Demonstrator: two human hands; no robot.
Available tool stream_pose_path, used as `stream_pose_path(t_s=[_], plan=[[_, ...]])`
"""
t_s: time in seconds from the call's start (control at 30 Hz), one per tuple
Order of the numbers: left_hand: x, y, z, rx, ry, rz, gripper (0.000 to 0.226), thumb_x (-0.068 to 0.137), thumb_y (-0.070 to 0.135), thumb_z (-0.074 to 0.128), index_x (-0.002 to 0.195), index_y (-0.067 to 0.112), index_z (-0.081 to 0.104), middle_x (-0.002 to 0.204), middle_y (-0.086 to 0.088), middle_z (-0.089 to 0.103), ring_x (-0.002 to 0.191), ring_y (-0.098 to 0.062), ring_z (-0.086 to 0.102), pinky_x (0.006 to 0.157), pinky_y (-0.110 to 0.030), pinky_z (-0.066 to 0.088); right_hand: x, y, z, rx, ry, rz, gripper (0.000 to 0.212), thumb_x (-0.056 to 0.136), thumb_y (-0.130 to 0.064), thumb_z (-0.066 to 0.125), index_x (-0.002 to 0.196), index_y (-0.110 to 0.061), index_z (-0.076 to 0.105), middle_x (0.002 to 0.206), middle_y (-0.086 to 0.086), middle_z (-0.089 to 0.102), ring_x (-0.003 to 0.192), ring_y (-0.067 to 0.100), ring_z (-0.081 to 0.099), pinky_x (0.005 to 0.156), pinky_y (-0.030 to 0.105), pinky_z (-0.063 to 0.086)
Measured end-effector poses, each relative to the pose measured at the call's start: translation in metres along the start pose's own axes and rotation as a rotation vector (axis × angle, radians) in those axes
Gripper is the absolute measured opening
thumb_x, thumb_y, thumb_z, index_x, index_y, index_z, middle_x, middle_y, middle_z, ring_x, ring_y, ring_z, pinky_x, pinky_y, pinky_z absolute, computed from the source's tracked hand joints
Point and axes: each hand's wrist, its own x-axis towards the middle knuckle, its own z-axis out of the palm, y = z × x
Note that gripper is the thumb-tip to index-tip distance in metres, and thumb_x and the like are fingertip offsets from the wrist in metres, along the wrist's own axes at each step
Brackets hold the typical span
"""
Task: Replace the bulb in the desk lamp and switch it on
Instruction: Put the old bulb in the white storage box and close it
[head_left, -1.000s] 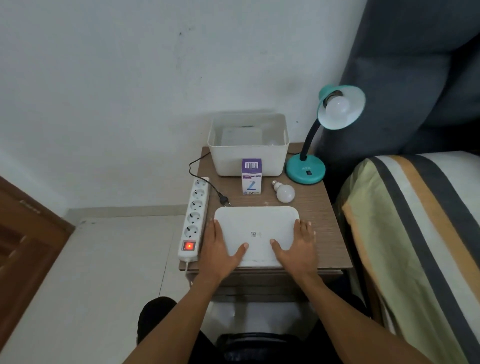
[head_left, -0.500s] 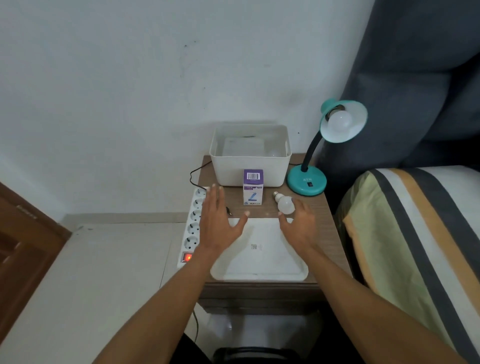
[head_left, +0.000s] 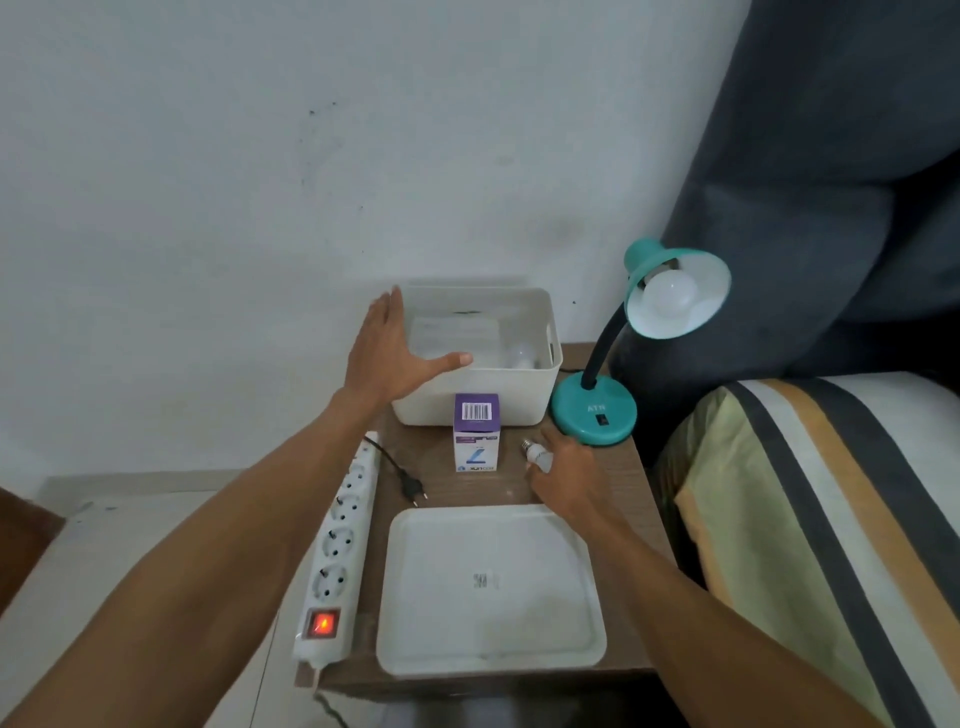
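Bulb (head_left: 537, 457) | right hand (head_left: 569, 480) grip closed round it | left hand (head_left: 387, 353) spread wide

Home bedroom, striped bedding (head_left: 831, 519), wooden bedside table (head_left: 467, 493), padded headboard (head_left: 831, 182)

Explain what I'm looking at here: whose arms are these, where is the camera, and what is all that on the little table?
No machine here: a person wears a camera on the head, looking down at their own bare arms. The open left hand reaches over the white plastic storage bin. The right hand closes around a loose white light bulb lying on the brown wooden bedside table. Also there: a teal gooseneck desk lamp with a bulb fitted, a small purple-and-white bulb box, a white flat lid, an unplugged black plug, and a white power strip with its red switch glowing.
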Motion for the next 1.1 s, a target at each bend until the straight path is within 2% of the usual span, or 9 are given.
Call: stream_pose_path(t_s=[0.13,0.27,0.33,0.47,0.67,0.8,0.9,1.1], plan=[[0.011,-0.006,0.007,0.106,-0.109,0.002,0.152,0.054,0.097,0.060,0.161,0.010,-0.003,0.171,-0.006,-0.001,0.157,-0.021,-0.003,0.125,-0.048,0.016,0.003,0.005,0.004,-0.075,-0.037,0.024,0.050,0.087,-0.030,0.069,0.134,-0.022,0.056,0.119,0.005,0.066,0.109,0.026,0.061,0.089,0.040,0.053],[0.007,-0.009,0.012,0.073,-0.057,-0.023,0.154,0.052,0.096,0.064,0.161,0.009,-0.003,0.170,-0.005,-0.007,0.157,-0.019,-0.010,0.122,-0.051,0.018,0.003,0.004,0.003,-0.087,-0.044,0.014,0.049,0.088,-0.029,0.069,0.134,-0.021,0.056,0.119,0.006,0.066,0.111,0.026,0.060,0.088,0.037,0.052],[0.007,-0.010,0.012,0.027,-0.026,-0.060,0.158,0.047,0.096,0.066,0.161,0.009,0.000,0.170,-0.007,-0.003,0.157,-0.022,0.000,0.122,-0.049,0.022,0.001,0.003,0.001,-0.006,-0.024,-0.025,0.047,0.086,-0.030,0.071,0.131,-0.022,0.059,0.115,0.003,0.067,0.106,0.023,0.061,0.086,0.035,0.052],[0.012,-0.020,0.013,-0.079,0.005,-0.058,0.155,0.036,0.100,0.067,0.155,0.012,0.022,0.156,-0.006,0.036,0.144,-0.025,0.038,0.113,-0.049,0.042,-0.004,-0.007,-0.013,0.116,0.101,-0.186,0.053,0.084,-0.029,0.074,0.133,-0.016,0.060,0.117,0.001,0.067,0.105,0.017,0.061,0.089,0.033,0.052],[0.012,-0.022,0.014,-0.143,0.037,0.009,0.137,0.039,0.095,0.073,0.147,0.021,0.033,0.140,0.000,0.048,0.131,-0.022,0.049,0.103,-0.048,0.049,0.003,-0.047,-0.043,0.169,0.279,-0.383,0.053,0.085,-0.042,0.068,0.134,-0.023,0.058,0.124,-0.007,0.064,0.109,0.006,0.056,0.091,0.023,0.045],[0.010,-0.024,0.015,-0.166,0.057,0.015,0.134,0.039,0.096,0.073,0.146,0.024,0.033,0.137,0.001,0.050,0.127,-0.021,0.052,0.099,-0.047,0.053,0.027,-0.079,-0.062,0.215,0.344,-0.480,0.052,0.087,-0.035,0.070,0.135,-0.017,0.058,0.123,-0.001,0.064,0.106,0.009,0.060,0.089,0.025,0.049],[0.009,-0.024,0.015,-0.177,0.057,-0.004,0.134,0.038,0.096,0.072,0.145,0.026,0.033,0.136,0.001,0.052,0.126,-0.021,0.052,0.099,-0.047,0.052,0.054,-0.096,-0.065,0.196,0.285,-0.449,0.055,0.086,-0.035,0.070,0.136,-0.016,0.057,0.125,0.002,0.064,0.110,0.013,0.059,0.095,0.027,0.047],[0.008,-0.024,0.017,-0.185,0.058,-0.010,0.133,0.039,0.095,0.072,0.145,0.027,0.031,0.135,0.000,0.052,0.124,-0.021,0.053,0.097,-0.042,0.053,0.095,-0.108,-0.050,0.144,0.052,-0.347,0.065,0.084,-0.041,0.074,0.141,-0.019,0.053,0.130,0.006,0.061,0.116,0.021,0.057,0.095,0.034,0.045]])
